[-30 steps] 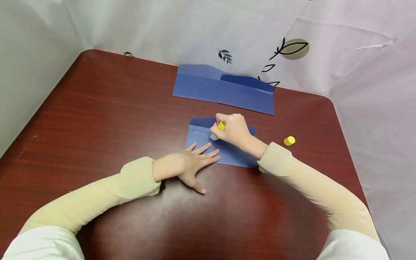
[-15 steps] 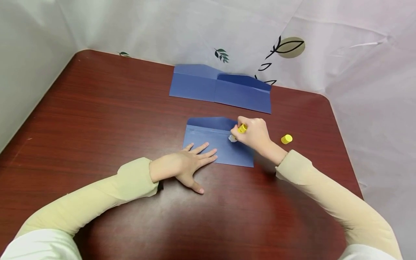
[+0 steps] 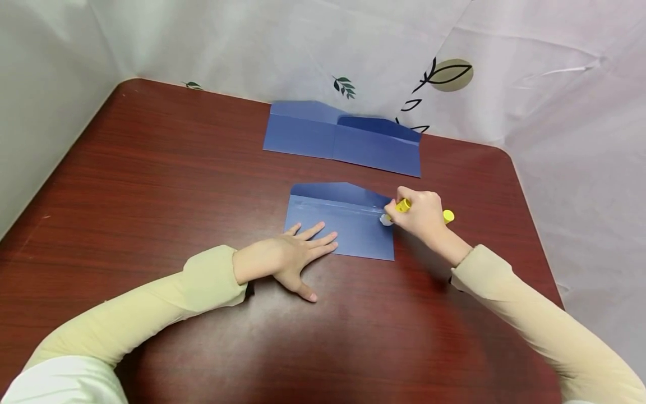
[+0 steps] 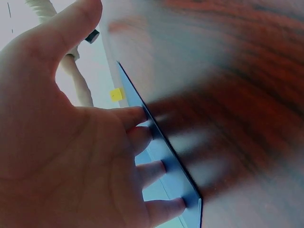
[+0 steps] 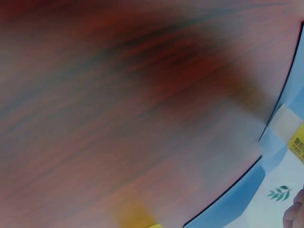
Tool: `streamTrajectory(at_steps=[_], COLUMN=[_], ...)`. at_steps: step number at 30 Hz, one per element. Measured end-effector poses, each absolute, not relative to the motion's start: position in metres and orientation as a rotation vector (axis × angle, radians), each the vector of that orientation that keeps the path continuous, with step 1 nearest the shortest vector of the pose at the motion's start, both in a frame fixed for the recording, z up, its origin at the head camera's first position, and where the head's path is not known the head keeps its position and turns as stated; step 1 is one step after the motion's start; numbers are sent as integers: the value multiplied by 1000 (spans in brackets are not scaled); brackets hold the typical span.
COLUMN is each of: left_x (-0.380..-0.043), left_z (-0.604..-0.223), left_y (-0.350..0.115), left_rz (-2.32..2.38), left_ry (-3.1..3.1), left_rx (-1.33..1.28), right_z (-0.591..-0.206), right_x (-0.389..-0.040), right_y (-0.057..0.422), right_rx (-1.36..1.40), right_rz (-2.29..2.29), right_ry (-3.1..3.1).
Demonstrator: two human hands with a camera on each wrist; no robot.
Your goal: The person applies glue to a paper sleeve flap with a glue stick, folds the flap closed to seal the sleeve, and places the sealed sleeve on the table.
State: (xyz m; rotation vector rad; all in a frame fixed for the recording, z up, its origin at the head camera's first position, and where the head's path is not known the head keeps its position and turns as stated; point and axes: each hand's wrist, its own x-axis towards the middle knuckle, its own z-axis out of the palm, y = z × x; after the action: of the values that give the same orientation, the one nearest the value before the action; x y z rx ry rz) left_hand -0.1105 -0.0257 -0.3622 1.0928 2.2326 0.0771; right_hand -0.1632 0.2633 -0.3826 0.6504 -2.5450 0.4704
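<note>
A blue envelope (image 3: 355, 233) lies on the table with its flap spread away from the person. My left hand (image 3: 290, 261) rests palm down with spread fingers, their tips touching its lower left part; in the left wrist view those fingertips (image 4: 156, 173) touch it near its edge. My right hand (image 3: 423, 216) grips a yellow glue stick (image 3: 404, 205), tilted, its whitish end at the envelope's right edge just below the flap fold. A shiny streak runs along that fold. In the right wrist view the glue stick (image 5: 298, 142) shows at the right border, with a bit of the hand (image 5: 295, 213).
A yellow cap (image 3: 448, 216) stands on the brown table (image 3: 176, 185), partly behind the right hand. Two more blue envelopes (image 3: 303, 134) lie side by side at the back edge, flaps spread. A white curtain (image 3: 252, 45) with leaf prints hangs behind the table.
My right hand has slid the glue stick rightward along the fold, from the envelope's middle to its right edge. My left hand keeps its place on the envelope.
</note>
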Motion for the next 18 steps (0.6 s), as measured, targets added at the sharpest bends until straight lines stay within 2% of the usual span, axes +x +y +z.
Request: streamTrajectory(at_steps=[7,18], left_x=[-109,-109], left_z=[-362,-361], left_y=[-26,-26], left_rz=[65,47], left_ry=[2238,2250], left_rx=[1087,1092], right_z=[-386,-389], right_x=[-160,-163], right_y=[266,241], right_rx=[618,670], right_rz=[486,508], right_ry=[-2528,-2484])
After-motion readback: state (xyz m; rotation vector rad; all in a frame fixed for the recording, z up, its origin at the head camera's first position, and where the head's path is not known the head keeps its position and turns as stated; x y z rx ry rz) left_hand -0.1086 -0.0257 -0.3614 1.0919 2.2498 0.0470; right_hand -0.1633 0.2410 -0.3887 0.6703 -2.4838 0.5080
